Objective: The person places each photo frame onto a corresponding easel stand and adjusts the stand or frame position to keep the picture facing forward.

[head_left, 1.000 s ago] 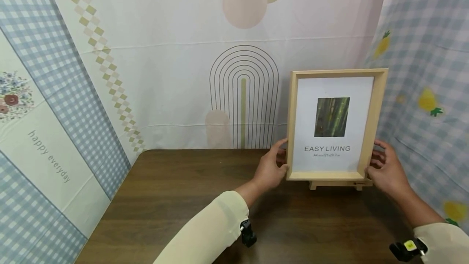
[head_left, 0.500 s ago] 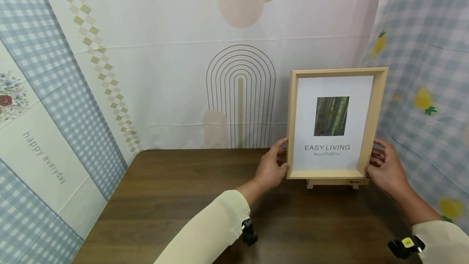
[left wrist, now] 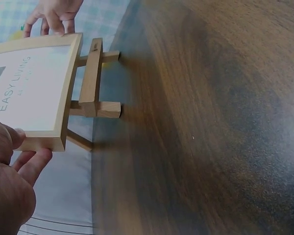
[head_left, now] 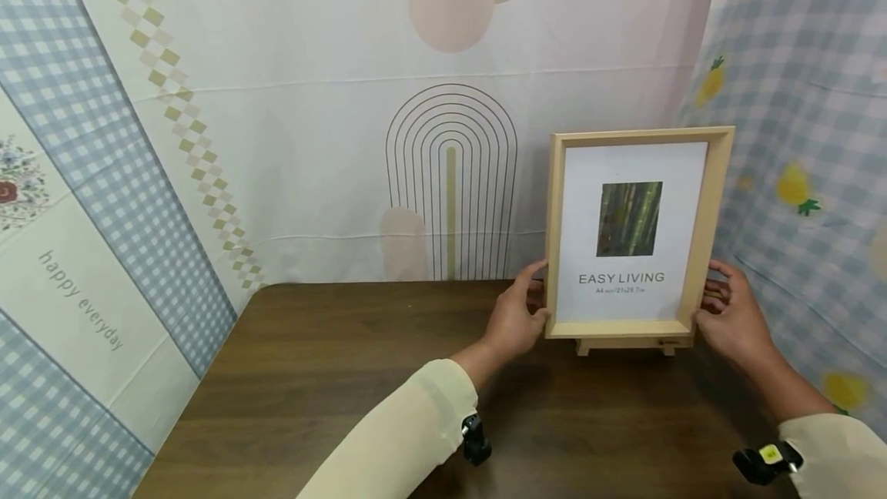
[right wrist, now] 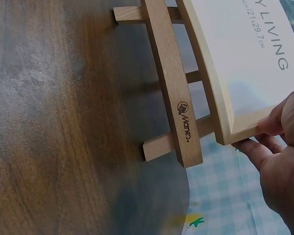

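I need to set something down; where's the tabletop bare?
Widest: wood-grain tabletop left of the left sleeve, back to the white patterned cloth. Smaller: between that sleeve and the right sleeve, in front of the wooden easel. Crowded: back right, where left hand and right hand hold the framed print by the easel.

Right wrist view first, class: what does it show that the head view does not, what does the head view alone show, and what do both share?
Only the right wrist view: a readable logo on the easel, and a visible gap between its ledge and the picture frame.

Only the head view: the left hand, the frame's top edge, the line-drawn arch and the words "happy everyday".

Both: the right hand gripping the frame near a lower corner, part of the easel, the wooden table and the checked cloth.
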A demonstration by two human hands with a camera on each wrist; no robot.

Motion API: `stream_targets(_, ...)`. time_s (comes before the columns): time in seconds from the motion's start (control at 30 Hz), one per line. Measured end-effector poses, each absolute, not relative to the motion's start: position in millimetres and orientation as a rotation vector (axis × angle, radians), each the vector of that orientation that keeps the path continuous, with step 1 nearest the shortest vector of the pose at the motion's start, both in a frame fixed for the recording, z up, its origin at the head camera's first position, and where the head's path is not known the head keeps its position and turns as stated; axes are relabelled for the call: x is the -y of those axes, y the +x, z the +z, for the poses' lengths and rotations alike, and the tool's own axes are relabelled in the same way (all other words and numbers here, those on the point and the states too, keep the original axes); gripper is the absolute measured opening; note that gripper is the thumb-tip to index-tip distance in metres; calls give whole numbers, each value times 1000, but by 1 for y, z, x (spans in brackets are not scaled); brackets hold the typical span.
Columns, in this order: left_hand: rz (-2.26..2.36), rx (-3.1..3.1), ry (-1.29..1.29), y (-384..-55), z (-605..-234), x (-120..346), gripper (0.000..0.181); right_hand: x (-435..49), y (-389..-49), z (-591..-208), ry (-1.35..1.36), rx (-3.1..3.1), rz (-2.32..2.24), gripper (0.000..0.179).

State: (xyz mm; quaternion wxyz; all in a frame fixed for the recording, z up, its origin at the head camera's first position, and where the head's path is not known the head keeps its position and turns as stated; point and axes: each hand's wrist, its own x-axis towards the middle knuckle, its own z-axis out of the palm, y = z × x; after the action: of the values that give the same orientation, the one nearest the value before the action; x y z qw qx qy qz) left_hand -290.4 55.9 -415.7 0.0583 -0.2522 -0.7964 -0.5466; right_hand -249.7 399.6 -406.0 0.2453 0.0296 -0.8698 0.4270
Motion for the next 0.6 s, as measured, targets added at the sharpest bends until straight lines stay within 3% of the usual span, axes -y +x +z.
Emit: stream_targets(0.6,-1660,2426,-739,-293,-418,-60,83,-399,-251,-404,13,2420,1152,89)
